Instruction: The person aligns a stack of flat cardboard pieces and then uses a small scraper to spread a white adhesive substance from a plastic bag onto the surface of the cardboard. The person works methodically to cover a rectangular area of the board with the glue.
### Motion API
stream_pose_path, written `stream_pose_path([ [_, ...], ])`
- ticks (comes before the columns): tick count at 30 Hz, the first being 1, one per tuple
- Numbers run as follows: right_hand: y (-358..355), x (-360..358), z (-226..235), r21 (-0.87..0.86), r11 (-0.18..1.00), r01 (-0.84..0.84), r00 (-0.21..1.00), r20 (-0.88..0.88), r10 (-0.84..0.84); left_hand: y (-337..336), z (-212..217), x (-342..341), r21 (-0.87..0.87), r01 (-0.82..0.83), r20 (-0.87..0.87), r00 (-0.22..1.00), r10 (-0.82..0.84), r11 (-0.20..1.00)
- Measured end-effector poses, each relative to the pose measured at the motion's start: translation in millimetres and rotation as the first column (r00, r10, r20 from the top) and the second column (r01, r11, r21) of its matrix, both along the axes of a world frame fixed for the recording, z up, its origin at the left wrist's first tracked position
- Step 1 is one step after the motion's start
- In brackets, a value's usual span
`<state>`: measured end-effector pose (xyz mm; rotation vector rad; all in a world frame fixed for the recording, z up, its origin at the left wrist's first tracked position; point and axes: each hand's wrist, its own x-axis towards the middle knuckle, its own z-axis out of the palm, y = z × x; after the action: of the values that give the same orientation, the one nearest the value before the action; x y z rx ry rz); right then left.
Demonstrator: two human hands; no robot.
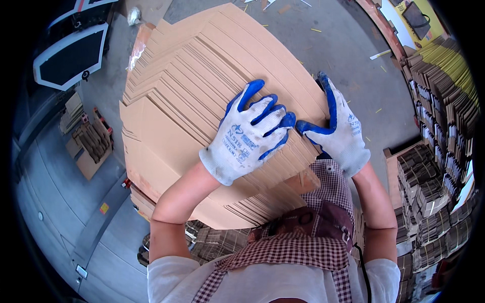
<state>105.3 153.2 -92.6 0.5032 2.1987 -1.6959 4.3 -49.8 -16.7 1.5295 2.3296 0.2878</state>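
A tall stack of flat brown cardboard sheets [192,91] fills the middle of the view, fanned so that many edges show. My left hand [247,134], in a white glove with blue fingertips, lies flat on top of the sheets with fingers spread. My right hand [337,132], gloved the same way, grips the right edge of the stack, thumb pointing toward the left hand and fingers reaching up along the edge. Both bare forearms come up from the lower edge. A checked apron [298,247] covers my chest.
Bundled stacks of folded cardboard [434,166] line the right side. Grey concrete floor [348,45] with small scraps lies beyond. A dark machine panel with a white frame [70,55] stands at upper left, with cardboard offcuts [91,144] beneath it.
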Motion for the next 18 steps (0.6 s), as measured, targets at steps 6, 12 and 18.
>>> stream_pose_path([
  [6, 0.8, -1.6, 1.3, 0.022, 1.0, -0.011, 1.0, -0.022, 0.012, -3.7, 4.3, -0.8, -0.013, -0.011, 0.003, 1.0, 0.011, 1.0],
  [12, 1.2, -1.5, 0.7, 0.045, 0.999, -0.016, 0.999, -0.034, 0.018, -6.9, 3.3, 2.1, -0.02, -0.01, -0.036, 0.999, 0.009, 1.0],
  [18, 0.8, -0.9, 1.0, 0.059, 0.998, -0.019, 0.999, -0.026, 0.021, -12.3, -2.1, 5.0, -0.01, 0.004, -0.042, 0.999, -0.005, 1.0],
])
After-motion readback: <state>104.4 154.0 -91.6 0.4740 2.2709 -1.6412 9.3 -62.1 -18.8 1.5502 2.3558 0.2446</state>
